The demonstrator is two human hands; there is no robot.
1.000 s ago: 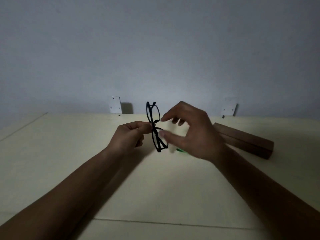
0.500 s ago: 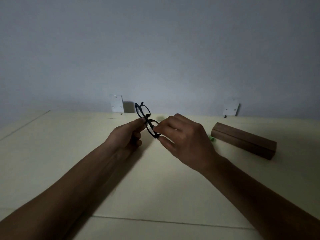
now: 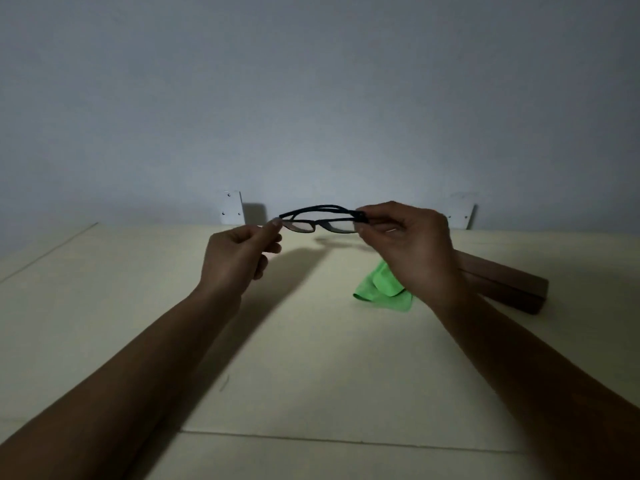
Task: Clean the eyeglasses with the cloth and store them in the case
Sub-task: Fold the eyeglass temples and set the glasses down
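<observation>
Black-framed eyeglasses hang level above the far part of the table, their arms folded. My left hand pinches their left end and my right hand pinches their right end. A crumpled green cloth lies on the table below my right hand, partly hidden by the wrist. The long dark brown case lies shut on the table to the right, just behind the cloth.
The cream table runs back to a grey wall. Two white plates stand against the wall at the table's back edge, one left of the glasses, one right. A seam crosses the table near me.
The glasses have turned from upright to level, and each hand now holds one end. My right hand has risen, uncovering the green cloth beneath it.
</observation>
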